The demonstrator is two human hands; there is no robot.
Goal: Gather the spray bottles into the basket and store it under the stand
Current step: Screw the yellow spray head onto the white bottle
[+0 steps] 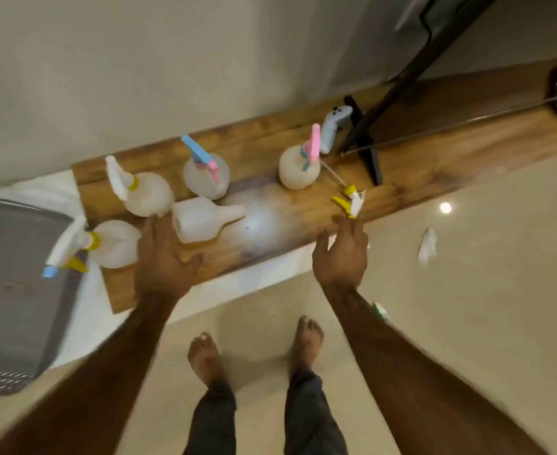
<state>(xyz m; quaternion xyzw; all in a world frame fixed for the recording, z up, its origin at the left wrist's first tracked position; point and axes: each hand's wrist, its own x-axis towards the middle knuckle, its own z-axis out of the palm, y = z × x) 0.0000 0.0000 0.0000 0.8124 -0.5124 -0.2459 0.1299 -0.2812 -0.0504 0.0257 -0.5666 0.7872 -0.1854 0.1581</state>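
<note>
Both hands hovered with fingers apart, the left hand (163,257) best closing around the capless bottle (204,218) body, the right hand (341,254) on the loose spray head (349,200).

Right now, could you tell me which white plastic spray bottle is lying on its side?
The capless white bottle beside the left hand; the others stand upright.

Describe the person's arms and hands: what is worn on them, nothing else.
Both forearms are bare, no sleeves in view. The left hand and right hand wear no gloves and no rings that show. Neither wrist carries a watch or band.
</note>
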